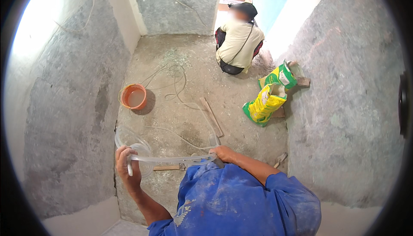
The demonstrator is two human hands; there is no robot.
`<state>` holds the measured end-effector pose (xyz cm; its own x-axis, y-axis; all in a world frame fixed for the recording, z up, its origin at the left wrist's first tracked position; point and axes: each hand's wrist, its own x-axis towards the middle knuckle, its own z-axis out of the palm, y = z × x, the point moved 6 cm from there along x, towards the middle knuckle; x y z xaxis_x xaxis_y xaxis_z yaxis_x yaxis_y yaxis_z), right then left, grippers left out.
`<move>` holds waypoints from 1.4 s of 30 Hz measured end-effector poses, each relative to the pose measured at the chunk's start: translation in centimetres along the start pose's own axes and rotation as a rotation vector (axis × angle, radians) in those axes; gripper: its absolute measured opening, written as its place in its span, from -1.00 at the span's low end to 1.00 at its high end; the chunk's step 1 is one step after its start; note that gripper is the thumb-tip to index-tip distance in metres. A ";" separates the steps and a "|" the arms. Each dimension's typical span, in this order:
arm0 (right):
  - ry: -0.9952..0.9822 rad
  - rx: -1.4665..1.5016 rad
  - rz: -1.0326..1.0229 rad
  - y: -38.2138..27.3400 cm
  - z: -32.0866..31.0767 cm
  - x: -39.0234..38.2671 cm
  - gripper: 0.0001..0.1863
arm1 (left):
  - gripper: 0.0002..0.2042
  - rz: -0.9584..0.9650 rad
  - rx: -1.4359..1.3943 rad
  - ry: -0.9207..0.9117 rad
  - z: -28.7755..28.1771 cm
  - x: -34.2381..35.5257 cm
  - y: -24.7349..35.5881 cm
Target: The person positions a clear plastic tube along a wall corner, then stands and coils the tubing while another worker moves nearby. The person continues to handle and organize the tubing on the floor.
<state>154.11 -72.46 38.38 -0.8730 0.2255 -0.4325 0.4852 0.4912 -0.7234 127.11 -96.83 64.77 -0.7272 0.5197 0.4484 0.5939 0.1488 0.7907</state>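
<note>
My left hand (128,166), at the lower left, is closed round several loops of clear plastic tubing (155,159); more loops hang loosely behind its fingers. A length of the tubing stretches across in front of my blue shirt to my right hand (220,153), whose fingers grip it near the middle of the view. A thin pale line trails from near my right hand over the floor. Below the tubing lies a tool with a wooden handle (165,167), its head partly hidden by my body.
An orange bucket (134,97) of murky liquid stands left. Two green-and-yellow sacks (263,106) lean right, near a wooden batten (211,116). A co-worker (237,46) crouches at the doorway. A small tool (280,160) lies by the right wall (340,107). Grey walls enclose the floor.
</note>
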 end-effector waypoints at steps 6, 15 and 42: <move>-0.013 -0.040 -0.028 1.2 0.5 0.5 -0.71 | -0.79 -0.028 0.019 -0.009 0.2 0.1 0.1; 0.013 -0.045 -0.028 0.1 0.1 0.2 -0.81 | -0.78 -0.036 0.014 -0.003 0.3 0.1 0.0; -0.061 -0.052 -0.003 0.9 0.5 1.4 -0.72 | -0.76 -0.017 0.010 0.005 0.2 0.4 -1.1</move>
<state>153.35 -72.11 36.85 -0.8692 0.1734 -0.4630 0.4779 0.5349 -0.6968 126.27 -96.65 64.02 -0.7388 0.5131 0.4370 0.5849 0.1660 0.7940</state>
